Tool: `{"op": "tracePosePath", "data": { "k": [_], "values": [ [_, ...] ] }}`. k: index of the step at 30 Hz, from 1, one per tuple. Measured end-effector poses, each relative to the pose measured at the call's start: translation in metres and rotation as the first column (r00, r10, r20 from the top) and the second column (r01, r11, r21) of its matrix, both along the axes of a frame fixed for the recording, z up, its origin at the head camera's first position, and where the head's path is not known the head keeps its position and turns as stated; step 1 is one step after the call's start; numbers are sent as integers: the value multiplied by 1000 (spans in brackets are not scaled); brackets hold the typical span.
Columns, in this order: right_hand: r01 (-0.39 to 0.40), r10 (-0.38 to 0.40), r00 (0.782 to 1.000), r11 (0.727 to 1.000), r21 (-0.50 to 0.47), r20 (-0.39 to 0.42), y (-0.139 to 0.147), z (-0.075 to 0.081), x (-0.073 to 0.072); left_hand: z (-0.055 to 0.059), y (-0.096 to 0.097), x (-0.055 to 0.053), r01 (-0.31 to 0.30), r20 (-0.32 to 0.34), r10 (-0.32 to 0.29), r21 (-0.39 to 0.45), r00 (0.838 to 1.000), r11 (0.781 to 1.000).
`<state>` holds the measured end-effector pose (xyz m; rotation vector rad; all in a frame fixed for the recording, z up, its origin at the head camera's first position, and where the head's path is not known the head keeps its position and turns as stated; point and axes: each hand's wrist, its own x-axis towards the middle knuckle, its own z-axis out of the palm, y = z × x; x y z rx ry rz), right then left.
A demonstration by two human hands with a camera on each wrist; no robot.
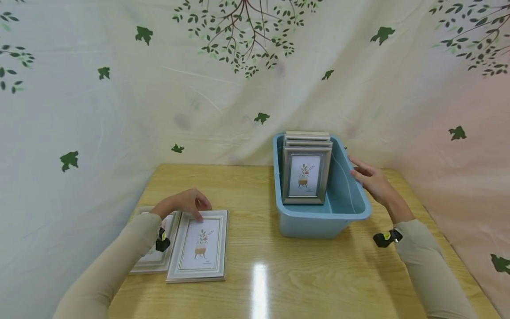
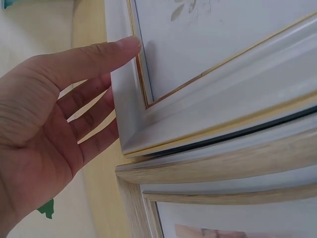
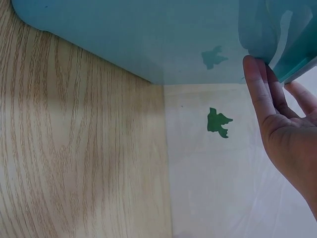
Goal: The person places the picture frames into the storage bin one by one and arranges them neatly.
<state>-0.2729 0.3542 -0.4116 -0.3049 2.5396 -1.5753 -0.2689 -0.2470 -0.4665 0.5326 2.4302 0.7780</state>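
My left hand [image 1: 188, 203] pinches the top edge of a white picture frame [image 1: 223, 248], which lies on the table with a potted-plant print. In the left wrist view, the thumb [image 2: 130, 44] presses on the frame's front moulding and the other fingers reach behind its edge. To its left lie other frames [image 1: 151, 269] with pale borders, partly hidden by my sleeve. At the right, my right hand [image 1: 373, 182] touches the rim and outer wall of a blue plastic bin [image 1: 311, 226], its fingers [image 3: 257, 82] fairly straight. Several silver-toned frames [image 1: 326, 177] stand upright inside the bin.
The wooden table [image 1: 247, 190] has its back edge against a pale curtain [image 1: 227, 115] printed with green leaves and branches. A small black device [image 1: 383, 239] sits at my right wrist, another [image 1: 162, 241] at the left.
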Motion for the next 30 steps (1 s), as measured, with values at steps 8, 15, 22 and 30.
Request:
{"op": "tracePosePath", "data": {
  "k": [8, 15, 22, 30],
  "values": [
    [3, -3, 1000, 1000, -7, -16, 0, -2, 0, -7, -4, 0, -31, -4, 30, -51, 1000, 998],
    [-1, 1, 1000, 1000, -23, -22, 2, -3, -1, -10, -7, 3, -64, -18, 62, -103, 998, 993],
    [1, -2, 1000, 1000, -29, -18, 1, -4, -2, -7, -8, 4, -85, -28, 82, -108, 996, 991],
    [4, -5, 1000, 1000, -28, -8, 1, -4, -2, -7, -5, 6, -83, -50, 79, -77, 996, 994]
  ]
}}
